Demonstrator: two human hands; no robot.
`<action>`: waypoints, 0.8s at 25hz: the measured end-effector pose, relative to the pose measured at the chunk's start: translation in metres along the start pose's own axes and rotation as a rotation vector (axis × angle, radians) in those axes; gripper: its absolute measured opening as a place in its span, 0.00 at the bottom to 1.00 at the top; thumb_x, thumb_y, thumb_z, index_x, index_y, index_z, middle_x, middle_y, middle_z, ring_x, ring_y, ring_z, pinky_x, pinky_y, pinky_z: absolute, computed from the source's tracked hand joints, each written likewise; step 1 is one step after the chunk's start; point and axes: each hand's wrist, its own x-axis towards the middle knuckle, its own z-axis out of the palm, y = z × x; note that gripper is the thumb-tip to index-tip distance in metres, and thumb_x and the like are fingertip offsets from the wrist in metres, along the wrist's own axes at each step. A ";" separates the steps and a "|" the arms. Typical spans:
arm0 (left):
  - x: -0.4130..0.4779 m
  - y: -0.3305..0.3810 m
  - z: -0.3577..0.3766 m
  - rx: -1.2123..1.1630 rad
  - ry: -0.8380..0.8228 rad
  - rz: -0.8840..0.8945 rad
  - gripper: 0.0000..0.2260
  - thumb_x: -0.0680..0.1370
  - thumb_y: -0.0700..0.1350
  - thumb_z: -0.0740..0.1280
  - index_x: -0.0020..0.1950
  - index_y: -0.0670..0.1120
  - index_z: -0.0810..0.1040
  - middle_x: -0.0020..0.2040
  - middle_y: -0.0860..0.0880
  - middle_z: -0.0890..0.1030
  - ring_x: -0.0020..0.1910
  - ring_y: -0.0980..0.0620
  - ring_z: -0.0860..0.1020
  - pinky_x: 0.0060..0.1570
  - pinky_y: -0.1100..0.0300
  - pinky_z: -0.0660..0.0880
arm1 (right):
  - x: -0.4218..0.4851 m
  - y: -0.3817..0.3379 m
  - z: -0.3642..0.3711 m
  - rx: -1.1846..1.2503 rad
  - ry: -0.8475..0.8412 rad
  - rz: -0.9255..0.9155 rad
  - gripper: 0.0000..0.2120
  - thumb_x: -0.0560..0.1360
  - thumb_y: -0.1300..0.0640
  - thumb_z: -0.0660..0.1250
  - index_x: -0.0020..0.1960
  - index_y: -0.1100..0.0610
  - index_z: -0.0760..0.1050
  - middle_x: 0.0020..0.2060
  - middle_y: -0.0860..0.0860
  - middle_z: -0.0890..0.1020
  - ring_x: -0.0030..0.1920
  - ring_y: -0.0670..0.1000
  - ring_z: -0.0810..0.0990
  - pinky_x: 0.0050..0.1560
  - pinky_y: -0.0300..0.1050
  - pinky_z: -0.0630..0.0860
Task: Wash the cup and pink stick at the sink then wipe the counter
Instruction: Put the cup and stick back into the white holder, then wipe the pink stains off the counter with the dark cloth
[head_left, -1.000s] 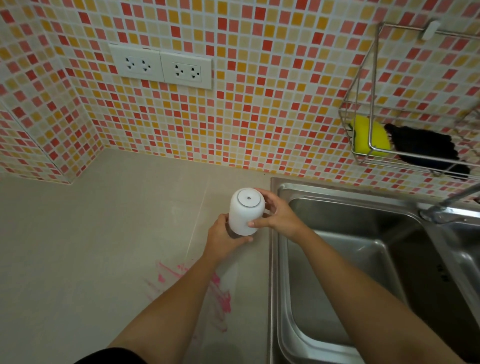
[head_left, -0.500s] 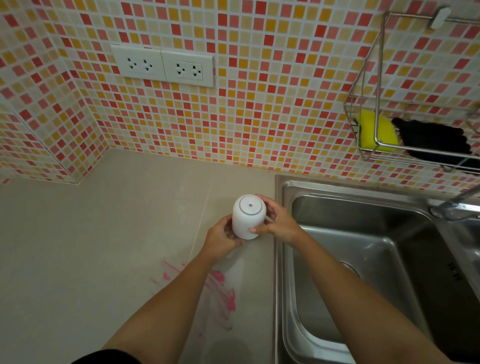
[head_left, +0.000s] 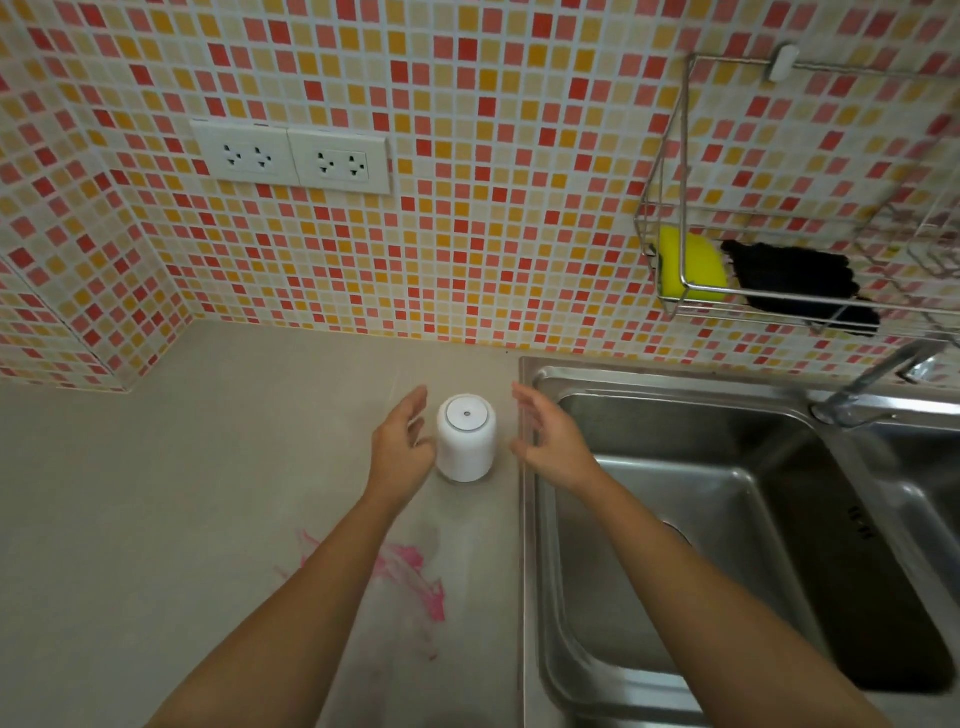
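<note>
Both hands have let go: cup (head_left: 466, 437) stands upside down by the counter's sink-side edge, between left hand (head_left: 402, 441) and right hand (head_left: 550, 441), fingers spread wide.

Left of my cup (head_left: 466, 437): bare table (head_left: 182, 493).
Right: sink (head_left: 524, 519) rim close by.
Above the sink: wire rack (head_left: 675, 208).
</note>
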 end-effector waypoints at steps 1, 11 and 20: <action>-0.004 0.023 0.003 -0.008 0.007 0.097 0.29 0.71 0.23 0.56 0.71 0.40 0.66 0.69 0.44 0.71 0.67 0.51 0.70 0.64 0.68 0.64 | -0.009 -0.008 -0.014 -0.091 0.086 -0.087 0.30 0.73 0.63 0.67 0.72 0.53 0.61 0.71 0.51 0.67 0.71 0.48 0.64 0.71 0.46 0.62; -0.020 0.223 0.164 0.193 -0.357 0.682 0.19 0.81 0.48 0.58 0.72 0.48 0.66 0.70 0.49 0.70 0.68 0.54 0.69 0.67 0.57 0.67 | -0.076 -0.021 -0.255 -0.693 0.587 -0.254 0.27 0.74 0.54 0.50 0.72 0.59 0.61 0.71 0.55 0.66 0.73 0.53 0.61 0.74 0.49 0.55; 0.067 0.282 0.311 0.823 -0.154 0.385 0.14 0.81 0.46 0.57 0.57 0.39 0.76 0.53 0.38 0.80 0.53 0.40 0.77 0.48 0.52 0.73 | -0.076 0.055 -0.385 -1.078 0.326 -0.033 0.38 0.72 0.36 0.32 0.76 0.53 0.50 0.76 0.51 0.55 0.76 0.50 0.50 0.73 0.51 0.43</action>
